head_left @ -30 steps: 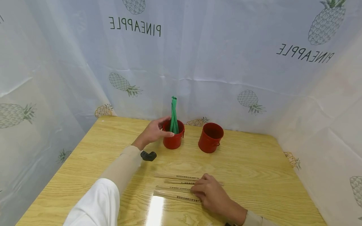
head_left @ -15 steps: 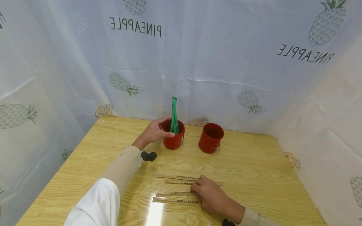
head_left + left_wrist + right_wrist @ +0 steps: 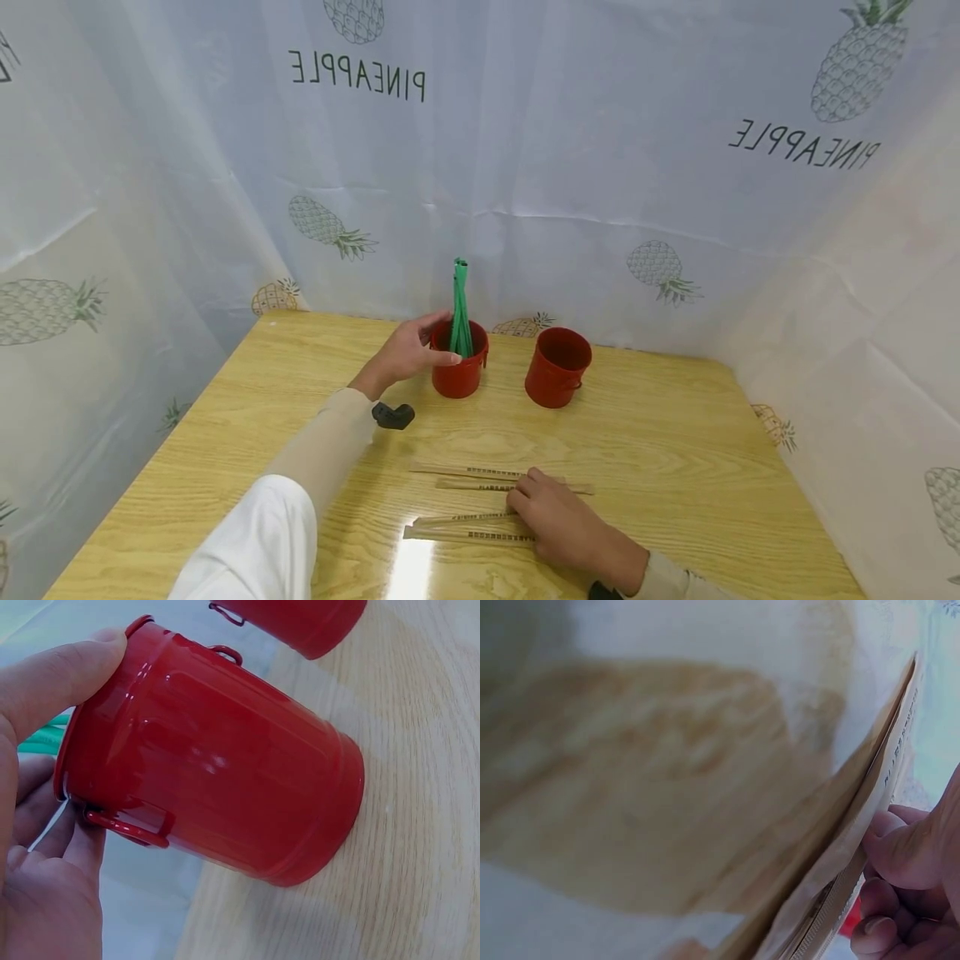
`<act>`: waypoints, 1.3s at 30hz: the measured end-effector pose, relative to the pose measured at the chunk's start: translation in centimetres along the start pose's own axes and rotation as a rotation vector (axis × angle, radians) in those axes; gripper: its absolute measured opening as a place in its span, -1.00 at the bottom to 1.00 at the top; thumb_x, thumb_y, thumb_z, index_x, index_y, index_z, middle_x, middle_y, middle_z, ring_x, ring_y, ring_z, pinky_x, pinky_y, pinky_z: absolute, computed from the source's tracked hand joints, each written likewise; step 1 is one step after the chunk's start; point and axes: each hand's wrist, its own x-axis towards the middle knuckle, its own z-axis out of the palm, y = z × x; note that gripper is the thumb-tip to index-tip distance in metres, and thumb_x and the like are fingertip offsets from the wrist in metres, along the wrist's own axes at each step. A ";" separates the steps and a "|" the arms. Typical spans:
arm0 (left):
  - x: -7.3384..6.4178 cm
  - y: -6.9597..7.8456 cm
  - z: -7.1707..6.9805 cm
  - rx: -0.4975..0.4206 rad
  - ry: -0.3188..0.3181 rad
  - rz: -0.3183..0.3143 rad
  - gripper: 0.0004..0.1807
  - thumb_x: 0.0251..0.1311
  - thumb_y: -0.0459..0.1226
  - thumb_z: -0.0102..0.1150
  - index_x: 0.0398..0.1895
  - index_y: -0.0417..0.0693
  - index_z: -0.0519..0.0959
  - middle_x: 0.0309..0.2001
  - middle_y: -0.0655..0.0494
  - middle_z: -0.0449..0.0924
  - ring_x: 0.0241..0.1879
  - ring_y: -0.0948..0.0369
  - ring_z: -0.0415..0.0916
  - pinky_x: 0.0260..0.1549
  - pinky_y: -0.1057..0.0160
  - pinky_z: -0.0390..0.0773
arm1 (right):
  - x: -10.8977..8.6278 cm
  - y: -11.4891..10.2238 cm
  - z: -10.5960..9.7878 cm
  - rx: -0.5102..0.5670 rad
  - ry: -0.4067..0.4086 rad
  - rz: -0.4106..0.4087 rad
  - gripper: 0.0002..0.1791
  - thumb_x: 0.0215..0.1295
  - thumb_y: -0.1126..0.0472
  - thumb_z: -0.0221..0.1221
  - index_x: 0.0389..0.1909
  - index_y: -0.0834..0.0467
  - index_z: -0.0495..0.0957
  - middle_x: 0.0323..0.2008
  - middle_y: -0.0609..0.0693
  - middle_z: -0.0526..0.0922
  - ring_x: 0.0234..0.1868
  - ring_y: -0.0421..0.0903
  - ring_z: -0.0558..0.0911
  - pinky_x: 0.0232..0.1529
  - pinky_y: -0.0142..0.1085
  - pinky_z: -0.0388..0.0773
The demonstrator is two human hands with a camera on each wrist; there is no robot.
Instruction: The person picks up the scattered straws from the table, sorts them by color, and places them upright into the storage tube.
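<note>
My left hand (image 3: 405, 350) holds a small red metal bucket (image 3: 217, 757) by its rim, thumb on the near side and fingers behind. Green thin sticks (image 3: 461, 308) stand bundled in that bucket. In the head view my right hand (image 3: 558, 517) is over the right ends of several long, thin paper-wrapped straws lying crosswise, brown with dark print. It pinches one of the nearer straws (image 3: 442, 522); in the right wrist view the thumb presses on a brown paper wrapper (image 3: 855, 840). The nearest straw (image 3: 442, 533) lies close alongside; a farther straw (image 3: 442, 468) lies beyond.
A second red bucket (image 3: 557, 371) stands to the right of the held one, and nothing shows above its rim. A white pineapple-print curtain (image 3: 525, 167) hangs behind and beside the wooden table (image 3: 675, 467). A black wrist device (image 3: 393, 416) sits by the left cuff.
The two nearer straws have shifted toward me, away from the farther ones, and now lie closer together at the left. My right hand has drawn slightly nearer; the left hand has stayed put.
</note>
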 end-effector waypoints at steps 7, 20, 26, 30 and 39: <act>0.2 -0.2 0.3 0.023 0.018 0.005 -0.07 0.20 -0.20 0.51 0.62 0.04 0.26 0.62 -0.05 0.22 0.64 -0.12 0.12 0.54 -0.14 0.31 | -0.4 0.3 0.1 -0.020 -0.010 0.000 -0.59 0.08 0.42 0.45 -0.14 -0.05 0.60 -0.20 -0.18 0.58 -0.27 -0.26 0.32 -0.24 -0.44 0.40; -1.4 1.1 1.0 0.004 0.112 0.033 -0.02 0.16 -0.09 0.55 0.62 0.10 0.26 0.64 0.09 0.19 0.64 -0.04 0.13 0.48 -0.11 0.39 | -1.4 0.7 0.2 -0.039 -0.021 0.008 -0.61 0.11 0.38 0.45 -0.14 -0.07 0.56 -0.18 -0.21 0.57 -0.22 -0.25 0.36 -0.17 -0.38 0.46; -1.4 2.3 1.9 -0.024 0.105 0.065 -0.03 0.19 -0.08 0.53 0.63 0.06 0.24 0.61 0.08 0.26 0.61 -0.02 0.22 0.44 -0.11 0.42 | -1.5 1.0 0.2 -0.053 0.002 -0.020 -0.68 0.22 0.35 0.40 -0.15 -0.07 0.55 -0.23 -0.21 0.53 -0.27 -0.25 0.30 -0.20 -0.43 0.37; -1.2 3.4 3.3 -0.047 0.066 0.111 -0.02 0.20 -0.12 0.53 0.63 0.01 0.22 0.60 0.06 0.28 0.60 -0.01 0.23 0.43 -0.13 0.42 | -1.5 1.1 0.0 -0.061 0.013 -0.031 -0.66 0.20 0.35 0.41 -0.14 -0.06 0.55 -0.21 -0.21 0.53 -0.26 -0.25 0.30 -0.19 -0.44 0.37; 0.6 4.6 8.3 0.022 0.011 0.170 -0.06 0.22 -0.09 0.50 0.63 0.12 0.24 0.60 0.09 0.29 0.59 0.02 0.27 0.48 0.01 0.42 | -1.4 1.0 -0.1 -0.070 -0.003 -0.046 -0.64 0.15 0.37 0.44 -0.11 -0.03 0.58 -0.19 -0.20 0.53 -0.24 -0.26 0.34 -0.17 -0.43 0.42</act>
